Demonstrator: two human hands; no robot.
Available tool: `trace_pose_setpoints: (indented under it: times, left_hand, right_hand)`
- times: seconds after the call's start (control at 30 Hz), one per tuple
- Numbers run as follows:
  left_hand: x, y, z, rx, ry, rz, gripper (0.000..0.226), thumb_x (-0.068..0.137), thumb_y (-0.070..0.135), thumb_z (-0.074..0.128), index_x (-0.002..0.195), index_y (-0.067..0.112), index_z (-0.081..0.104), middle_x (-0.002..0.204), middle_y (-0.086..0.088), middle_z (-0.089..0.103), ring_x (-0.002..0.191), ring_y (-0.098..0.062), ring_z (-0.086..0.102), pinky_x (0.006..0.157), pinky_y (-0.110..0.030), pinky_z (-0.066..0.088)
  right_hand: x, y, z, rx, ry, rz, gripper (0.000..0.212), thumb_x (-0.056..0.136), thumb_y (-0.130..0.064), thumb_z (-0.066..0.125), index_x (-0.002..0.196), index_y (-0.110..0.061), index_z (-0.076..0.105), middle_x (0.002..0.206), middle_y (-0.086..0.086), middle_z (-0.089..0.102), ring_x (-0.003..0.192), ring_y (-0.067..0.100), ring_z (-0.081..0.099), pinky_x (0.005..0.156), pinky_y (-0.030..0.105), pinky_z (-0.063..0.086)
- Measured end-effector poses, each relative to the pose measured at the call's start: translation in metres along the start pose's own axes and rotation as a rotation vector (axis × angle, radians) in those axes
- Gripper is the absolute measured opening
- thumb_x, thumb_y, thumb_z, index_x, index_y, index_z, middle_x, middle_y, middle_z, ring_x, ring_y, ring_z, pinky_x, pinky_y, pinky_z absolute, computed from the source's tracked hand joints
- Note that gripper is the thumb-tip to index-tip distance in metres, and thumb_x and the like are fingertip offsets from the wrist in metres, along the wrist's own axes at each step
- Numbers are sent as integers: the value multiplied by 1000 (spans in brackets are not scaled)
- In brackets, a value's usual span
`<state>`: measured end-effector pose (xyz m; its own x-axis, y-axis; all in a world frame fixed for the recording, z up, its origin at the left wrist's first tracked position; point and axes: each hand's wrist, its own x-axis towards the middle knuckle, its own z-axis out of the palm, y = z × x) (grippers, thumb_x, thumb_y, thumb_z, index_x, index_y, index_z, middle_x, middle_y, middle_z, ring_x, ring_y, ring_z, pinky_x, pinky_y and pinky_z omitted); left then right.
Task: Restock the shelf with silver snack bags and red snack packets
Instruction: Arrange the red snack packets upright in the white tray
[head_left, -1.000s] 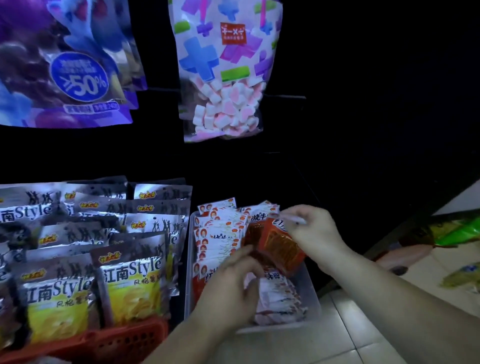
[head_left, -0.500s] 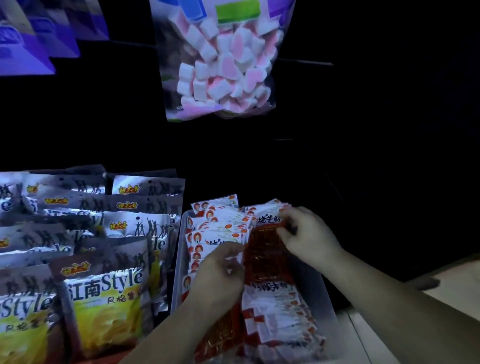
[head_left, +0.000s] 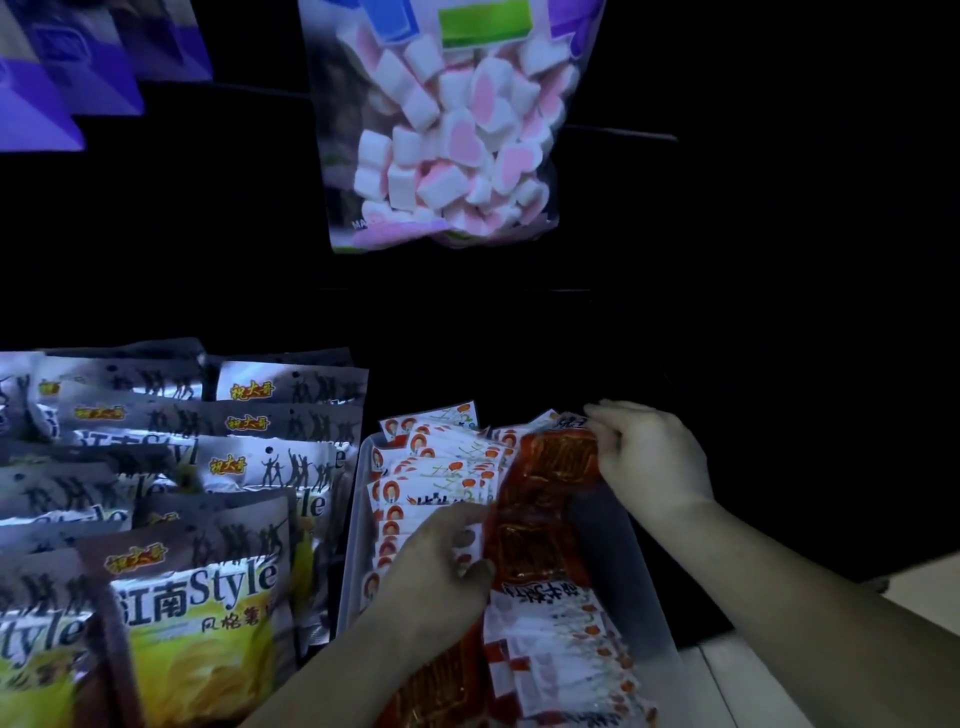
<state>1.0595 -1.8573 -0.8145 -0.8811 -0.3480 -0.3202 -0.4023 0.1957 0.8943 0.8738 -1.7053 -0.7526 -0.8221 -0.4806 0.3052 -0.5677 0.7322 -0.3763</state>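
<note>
Shelf (head_left: 727, 322) dark; clear bin (head_left: 626, 571) holds red snack packets (head_left: 545, 525); left hand (head_left: 436, 569) grips some, right hand (head_left: 652, 460) pinches one.

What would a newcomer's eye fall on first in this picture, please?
The clear bag of pink-and-white marshmallows hanging top centre stands out against the dark. Below it, the left hand and right hand grip red snack packets in a clear tray, with silver snack bags ranked to its left.

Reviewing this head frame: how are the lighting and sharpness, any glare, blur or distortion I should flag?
Head view: dim, shelf background nearly black; glare on the silver snack bags and the marshmallow bag; nearest bags at lower left smeared by blur; wide-angle bending toward the edges; left hand, right hand and red snack packets soft but readable.
</note>
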Motion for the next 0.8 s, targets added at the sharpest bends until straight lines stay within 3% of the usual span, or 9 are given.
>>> trace_pose_setpoints:
  times: [0.1, 0.23, 0.33, 0.4, 0.5, 0.57, 0.63, 0.7, 0.8]
  left_hand:
    - [-14, 17, -5, -23, 90, 91, 36, 99, 19, 62, 123, 44, 55, 122, 14, 59, 107, -13, 64, 88, -37, 60]
    - [-42, 60, -12, -207, 174, 284, 23, 94, 19, 72, 104, 29, 53, 115, 38, 57, 84, 14, 60, 68, -9, 52]
    - [-68, 90, -16, -344, 95, 303, 30, 91, 5, 74, 86, 25, 52, 82, 12, 64, 74, -6, 60, 62, -22, 49]
    - [-86, 104, -20, -470, 152, 283, 29, 90, 3, 75, 85, 19, 51, 72, -3, 60, 70, -19, 55, 62, -32, 46]
    - [-109, 115, -27, -627, 237, 258, 27, 91, 8, 74, 94, 24, 53, 88, -10, 70, 74, -24, 59, 65, -41, 48]
    - [-124, 120, -31, -607, 226, 263, 31, 96, 16, 70, 112, 36, 55, 108, 2, 73, 91, -22, 71, 79, -51, 58]
    - [-138, 123, -34, -542, 177, 288, 54, 99, 21, 65, 140, 47, 42, 115, 15, 73, 102, -12, 72, 89, -49, 59]
    - [-152, 124, -32, -554, 101, 245, 73, 99, 19, 65, 149, 56, 27, 107, 27, 70, 98, -10, 73, 80, -45, 62]
    - [-164, 124, -28, -630, 1, 213, 93, 95, -1, 66, 151, 58, 20, 106, 25, 69, 80, -21, 73, 56, -41, 61]
  right_hand:
    - [-7, -10, -27, 240, -48, 34, 23, 94, -9, 68, 92, -30, 78, 89, -14, 76, 90, 7, 72, 80, 28, 58]
    - [-25, -42, -84, 414, -364, -17, 19, 96, -10, 69, 88, -26, 75, 83, -15, 74, 81, 0, 70, 70, 17, 52]
    - [-46, -70, -122, 703, -372, 120, 12, 95, -12, 70, 105, -18, 75, 91, -1, 79, 87, 14, 75, 71, 25, 59]
    - [-60, -82, -133, 839, -259, 271, 37, 89, -25, 78, 124, -27, 66, 97, 5, 77, 92, 25, 75, 79, 44, 62]
    - [-86, -101, -146, 912, -342, 376, 67, 80, -24, 84, 137, -41, 54, 103, 3, 77, 95, 22, 76, 84, 48, 62]
    - [-105, -116, -154, 950, -433, 369, 61, 91, -5, 72, 131, -47, 53, 102, 2, 79, 93, 21, 77, 76, 42, 63]
    - [-120, -127, -159, 931, -414, 337, 61, 98, 0, 62, 127, -52, 50, 100, -1, 79, 91, 20, 77, 69, 35, 62]
    - [-131, -127, -158, 887, -336, 339, 66, 100, -3, 61, 134, -56, 44, 103, -5, 78, 86, 22, 77, 62, 36, 61]
    - [-139, -127, -156, 895, -282, 368, 64, 101, -4, 59, 143, -50, 47, 106, -7, 76, 74, 26, 73, 51, 37, 57]
